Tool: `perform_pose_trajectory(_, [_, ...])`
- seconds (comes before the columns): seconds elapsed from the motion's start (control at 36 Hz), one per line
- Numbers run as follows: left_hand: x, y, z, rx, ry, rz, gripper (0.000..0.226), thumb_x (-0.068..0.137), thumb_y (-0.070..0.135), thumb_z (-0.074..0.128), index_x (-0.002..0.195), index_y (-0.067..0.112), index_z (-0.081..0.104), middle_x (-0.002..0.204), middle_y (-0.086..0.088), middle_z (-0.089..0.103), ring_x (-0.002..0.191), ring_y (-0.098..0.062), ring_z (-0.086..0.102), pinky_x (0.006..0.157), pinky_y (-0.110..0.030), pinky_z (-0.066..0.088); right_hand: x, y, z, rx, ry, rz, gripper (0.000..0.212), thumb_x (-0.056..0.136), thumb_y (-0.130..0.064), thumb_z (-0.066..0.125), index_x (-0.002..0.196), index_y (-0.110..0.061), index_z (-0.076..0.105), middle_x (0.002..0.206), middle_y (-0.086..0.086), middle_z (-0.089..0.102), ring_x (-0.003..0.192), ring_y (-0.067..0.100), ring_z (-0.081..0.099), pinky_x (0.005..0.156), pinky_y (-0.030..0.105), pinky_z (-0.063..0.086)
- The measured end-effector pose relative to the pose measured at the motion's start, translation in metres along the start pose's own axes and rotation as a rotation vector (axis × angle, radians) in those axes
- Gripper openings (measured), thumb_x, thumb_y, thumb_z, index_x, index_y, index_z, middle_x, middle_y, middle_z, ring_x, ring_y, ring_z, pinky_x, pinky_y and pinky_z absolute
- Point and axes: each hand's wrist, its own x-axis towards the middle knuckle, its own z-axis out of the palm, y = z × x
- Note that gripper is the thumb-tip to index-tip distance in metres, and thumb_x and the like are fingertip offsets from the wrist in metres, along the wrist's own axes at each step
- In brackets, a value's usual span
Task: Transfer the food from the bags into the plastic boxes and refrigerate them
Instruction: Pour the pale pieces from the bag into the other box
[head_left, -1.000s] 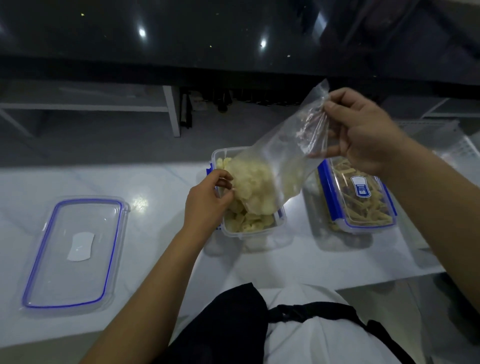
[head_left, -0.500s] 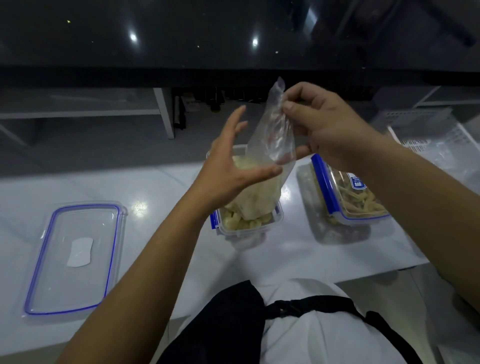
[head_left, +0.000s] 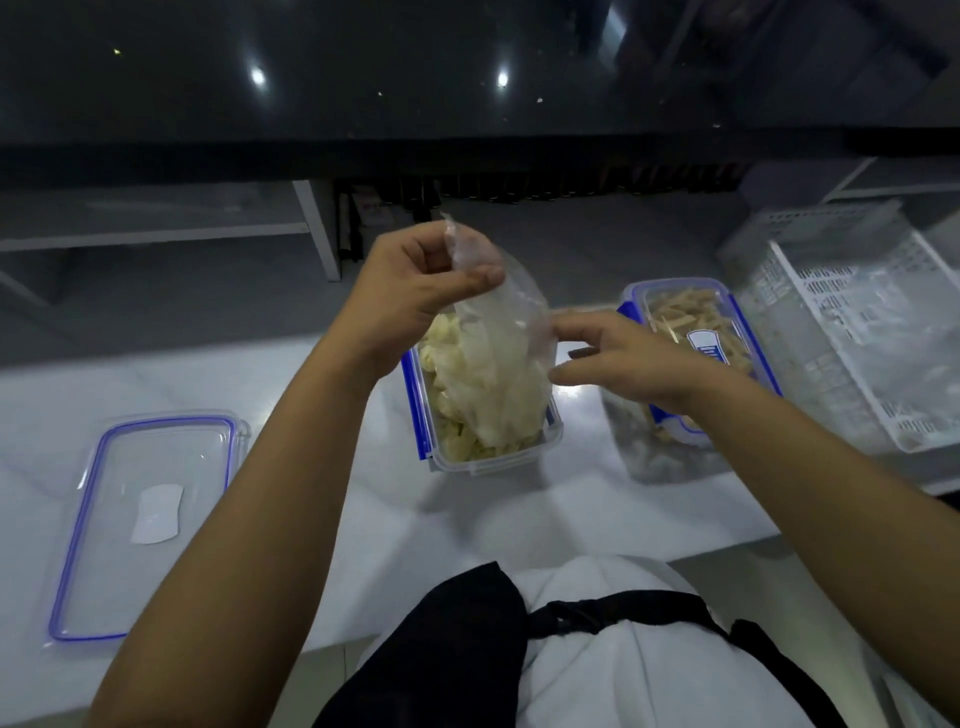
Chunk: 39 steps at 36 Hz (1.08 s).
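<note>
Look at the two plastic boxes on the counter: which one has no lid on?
The middle box, holding pale chips, under the clear bag pinched by the left hand. The box of brown sticks on the right has its labelled lid on.

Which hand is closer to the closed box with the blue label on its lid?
The right hand. It hovers over the near left part of the closed box, overlapping it in view. The left hand is further left, pinching the plastic bag above the open box.
</note>
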Motion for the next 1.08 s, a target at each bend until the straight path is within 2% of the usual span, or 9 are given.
perform_pose_trajectory(0.08, [-0.001, 0.001, -0.001, 0.004, 0.012, -0.009, 0.011, 0.085, 0.006, 0.073, 0.095, 0.008, 0.070, 0.084, 0.006, 0.074, 0.084, -0.011, 0.071, 0.078, -0.022, 0.055, 0.005, 0.004, 0.002, -0.072, 0.174, -0.046, 0.018, 0.086, -0.013, 0.076, 0.103, -0.016, 0.071, 0.109, -0.007, 0.073, 0.105, 0.002, 0.064, 0.105, 0.032, 0.044])
perform_pose_trajectory(0.17, [-0.001, 0.001, -0.002, 0.017, 0.039, -0.010, 0.011, 0.083, 0.009, 0.074, 0.094, 0.009, 0.071, 0.082, 0.006, 0.074, 0.082, -0.011, 0.071, 0.077, -0.021, 0.055, 0.005, 0.006, 0.002, 0.023, 0.343, -0.100, 0.022, 0.081, -0.007, 0.080, 0.087, 0.000, 0.060, 0.093, 0.013, 0.069, 0.089, 0.017, 0.066, 0.093, 0.041, 0.052])
perform_pose_trajectory(0.22, [-0.001, 0.000, -0.004, 0.031, 0.061, -0.011, 0.011, 0.082, 0.011, 0.075, 0.093, 0.011, 0.071, 0.081, 0.007, 0.074, 0.082, -0.010, 0.070, 0.077, -0.022, 0.056, 0.001, 0.007, -0.001, 0.171, 0.360, -0.137, 0.026, 0.079, 0.000, 0.080, 0.080, -0.008, 0.055, 0.083, 0.006, 0.065, 0.083, 0.018, 0.063, 0.082, 0.035, 0.051])
perform_pose_trajectory(0.5, [0.000, -0.005, -0.019, 0.057, 0.180, -0.002, 0.009, 0.084, 0.012, 0.077, 0.091, 0.017, 0.076, 0.082, 0.005, 0.076, 0.080, -0.012, 0.071, 0.073, -0.022, 0.055, -0.016, 0.006, -0.008, 0.157, 0.383, -0.096, 0.032, 0.081, 0.001, 0.078, 0.107, -0.014, 0.068, 0.085, 0.010, 0.062, 0.080, 0.017, 0.059, 0.079, 0.033, 0.049])
perform_pose_trajectory(0.64, [-0.003, -0.001, -0.027, 0.059, 0.118, -0.001, 0.019, 0.087, 0.013, 0.075, 0.106, 0.018, 0.073, 0.098, 0.001, 0.076, 0.096, -0.018, 0.072, 0.079, -0.025, 0.057, -0.016, -0.015, -0.005, 0.172, 0.567, -0.163, 0.010, 0.088, 0.003, 0.070, 0.096, -0.002, 0.071, 0.084, 0.018, 0.065, 0.067, 0.020, 0.064, 0.073, 0.038, 0.061])
perform_pose_trajectory(0.72, [-0.007, 0.002, -0.034, 0.105, 0.042, -0.037, 0.036, 0.087, 0.010, 0.075, 0.120, 0.022, 0.068, 0.112, 0.001, 0.073, 0.108, -0.019, 0.070, 0.088, -0.030, 0.058, -0.019, -0.026, -0.003, 0.261, 0.579, -0.224, 0.016, 0.089, 0.002, 0.068, 0.104, 0.008, 0.067, 0.088, 0.026, 0.067, 0.073, 0.025, 0.069, 0.073, 0.040, 0.063])
perform_pose_trajectory(0.83, [-0.009, 0.006, -0.036, 0.182, 0.124, -0.003, 0.026, 0.092, 0.011, 0.069, 0.116, 0.022, 0.071, 0.113, 0.002, 0.073, 0.110, -0.017, 0.068, 0.094, -0.036, 0.057, -0.021, -0.038, 0.001, 0.261, 0.562, -0.259, 0.018, 0.089, 0.000, 0.069, 0.106, 0.007, 0.068, 0.100, 0.033, 0.068, 0.084, 0.030, 0.068, 0.082, 0.044, 0.061])
perform_pose_trajectory(0.97, [-0.009, 0.009, -0.035, 0.210, 0.183, 0.009, 0.022, 0.094, 0.010, 0.067, 0.103, 0.028, 0.075, 0.106, 0.001, 0.075, 0.107, -0.020, 0.068, 0.096, -0.041, 0.056, -0.012, -0.035, 0.001, 0.176, 0.514, -0.165, 0.017, 0.087, -0.008, 0.075, 0.103, -0.003, 0.072, 0.093, 0.013, 0.074, 0.087, 0.016, 0.070, 0.088, 0.041, 0.059])
perform_pose_trajectory(1.08, [-0.010, 0.012, -0.029, 0.129, 0.203, 0.015, 0.020, 0.095, 0.004, 0.063, 0.102, 0.018, 0.074, 0.104, -0.006, 0.075, 0.102, -0.026, 0.071, 0.090, -0.043, 0.059, -0.008, -0.031, 0.007, 0.220, 0.474, -0.048, 0.020, 0.093, -0.011, 0.069, 0.107, 0.004, 0.068, 0.107, 0.024, 0.071, 0.100, 0.034, 0.070, 0.087, 0.050, 0.059])
